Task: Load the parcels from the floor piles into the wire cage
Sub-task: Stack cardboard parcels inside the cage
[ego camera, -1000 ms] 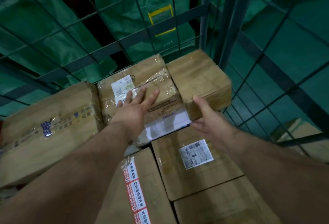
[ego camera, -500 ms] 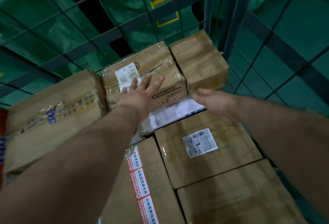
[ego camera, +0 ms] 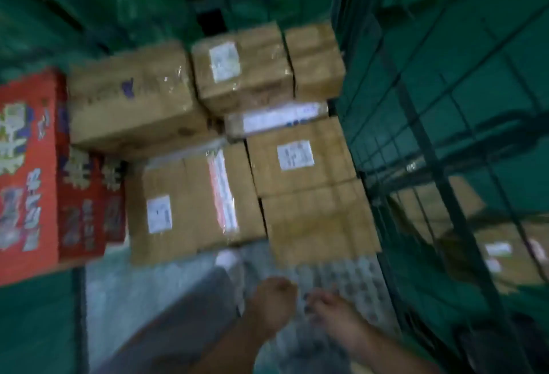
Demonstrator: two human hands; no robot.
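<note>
The view is blurred by motion. Brown cardboard parcels are stacked inside the wire cage [ego camera: 416, 136]. A taped parcel with a white label [ego camera: 243, 68] lies on top at the back, with a smaller plain box [ego camera: 315, 59] on its right and a large box [ego camera: 130, 100] on its left. Lower boxes [ego camera: 297, 160] fill the front rows. My left hand [ego camera: 271, 302] and my right hand [ego camera: 332, 311] hang low near the bottom edge, well back from the stack. They hold nothing, and their fingers look loosely curled.
A red printed carton [ego camera: 26, 171] stands at the left of the stack. More parcels [ego camera: 490, 240] lie on the floor beyond the cage's right mesh wall. Green sacks [ego camera: 118, 2] hang behind the cage. Patterned floor [ego camera: 341, 278] shows in front of the stack.
Both hands have let go of the top parcels and pulled back toward me. The view has swung down and away, so the whole stack now shows.
</note>
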